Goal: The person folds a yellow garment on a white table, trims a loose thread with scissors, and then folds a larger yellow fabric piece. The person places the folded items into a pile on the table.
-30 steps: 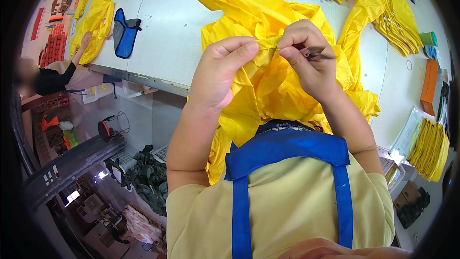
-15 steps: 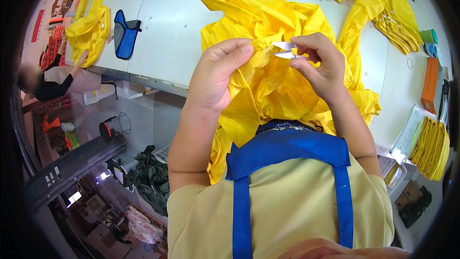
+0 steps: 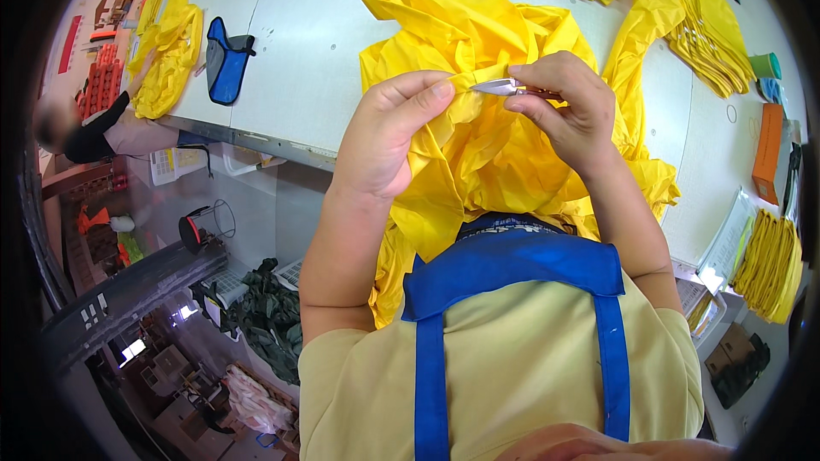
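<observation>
A crumpled yellow garment (image 3: 495,166) of thin smooth fabric lies before me on the white table (image 3: 299,51). My left hand (image 3: 395,124) pinches a fold of it between thumb and fingers. Small silver thread snips (image 3: 495,86) sit in my right hand (image 3: 571,107), squeezed between thumb and fingers. Their blades are closed together, with the tip at the fabric just beside my left thumb. Whether a thread lies between the blades is too small to tell.
A blue pouch (image 3: 227,64) lies at the table's left. At the right are stacked yellow pieces (image 3: 705,34), a green tape roll (image 3: 765,65) and an orange box (image 3: 768,154). Far left, a person (image 3: 107,132) handles another yellow garment (image 3: 171,60).
The snips' blades have gone from spread to closed, and their tip has moved left to the pinched fabric. My left hand has hardly moved. The person at far left has shifted slightly.
</observation>
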`<state>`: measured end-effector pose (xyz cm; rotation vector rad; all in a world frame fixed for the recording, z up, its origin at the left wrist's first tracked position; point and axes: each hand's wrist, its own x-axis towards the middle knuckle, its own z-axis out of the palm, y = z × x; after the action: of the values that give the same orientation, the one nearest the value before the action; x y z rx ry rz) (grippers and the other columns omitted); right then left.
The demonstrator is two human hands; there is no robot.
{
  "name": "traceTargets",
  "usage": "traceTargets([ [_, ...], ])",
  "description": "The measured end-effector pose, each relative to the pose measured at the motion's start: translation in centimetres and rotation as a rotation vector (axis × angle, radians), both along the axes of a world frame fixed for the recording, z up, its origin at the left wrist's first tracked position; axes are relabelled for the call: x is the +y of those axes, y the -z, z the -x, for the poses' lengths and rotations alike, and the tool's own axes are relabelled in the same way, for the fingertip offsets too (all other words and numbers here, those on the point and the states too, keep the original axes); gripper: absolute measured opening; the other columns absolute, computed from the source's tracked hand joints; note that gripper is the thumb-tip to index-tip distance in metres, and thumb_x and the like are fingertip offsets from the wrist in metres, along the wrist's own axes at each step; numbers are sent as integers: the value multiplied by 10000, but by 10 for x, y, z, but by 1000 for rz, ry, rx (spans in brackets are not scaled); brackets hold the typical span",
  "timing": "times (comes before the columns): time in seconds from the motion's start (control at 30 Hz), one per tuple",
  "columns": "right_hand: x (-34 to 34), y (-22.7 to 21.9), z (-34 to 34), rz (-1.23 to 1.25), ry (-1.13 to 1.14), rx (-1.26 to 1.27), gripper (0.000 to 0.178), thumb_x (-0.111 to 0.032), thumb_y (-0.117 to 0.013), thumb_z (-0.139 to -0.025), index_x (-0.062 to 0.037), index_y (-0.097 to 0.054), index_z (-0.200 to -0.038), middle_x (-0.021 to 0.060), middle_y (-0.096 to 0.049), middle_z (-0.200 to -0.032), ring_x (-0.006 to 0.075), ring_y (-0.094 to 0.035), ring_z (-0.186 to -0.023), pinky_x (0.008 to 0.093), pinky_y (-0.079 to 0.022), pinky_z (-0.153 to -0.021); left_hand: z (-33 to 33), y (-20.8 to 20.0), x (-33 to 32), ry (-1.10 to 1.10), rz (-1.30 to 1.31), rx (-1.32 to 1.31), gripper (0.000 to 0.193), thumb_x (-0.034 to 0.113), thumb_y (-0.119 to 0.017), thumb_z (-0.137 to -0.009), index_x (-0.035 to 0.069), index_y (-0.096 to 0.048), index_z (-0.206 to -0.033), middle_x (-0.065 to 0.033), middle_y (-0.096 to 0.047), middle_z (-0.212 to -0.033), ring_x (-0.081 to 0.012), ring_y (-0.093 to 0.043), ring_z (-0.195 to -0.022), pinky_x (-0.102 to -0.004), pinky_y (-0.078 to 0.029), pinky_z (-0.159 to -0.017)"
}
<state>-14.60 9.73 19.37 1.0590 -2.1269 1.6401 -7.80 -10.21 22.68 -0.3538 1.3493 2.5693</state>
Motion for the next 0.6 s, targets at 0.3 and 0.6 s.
traceTargets([
  [0.3, 29, 18, 20, 117, 155, -596, 185, -62, -634, -858, -27, -595, -1035, -1, -564, -913, 76, -525, -823, 199, -421, -750, -6, -1, -20, -43, 188, 57, 153, 101, -640, -869, -18, -655, -965, -44, -658, -946, -108, -610, -855, -239, -473, -791],
  [0.6, 310, 223, 129, -923, 1044, -658, 550, -433, -583, -860, -76, -503, -1270, 244, -598, -1142, 358, -570, -1072, 384, -440, -922, -17, -5, -106, 213, 2091, 227, 123, 97, -652, -792, 74, -623, -909, -100, -624, -837, -291, -593, -869, -378, -460, -766],
])
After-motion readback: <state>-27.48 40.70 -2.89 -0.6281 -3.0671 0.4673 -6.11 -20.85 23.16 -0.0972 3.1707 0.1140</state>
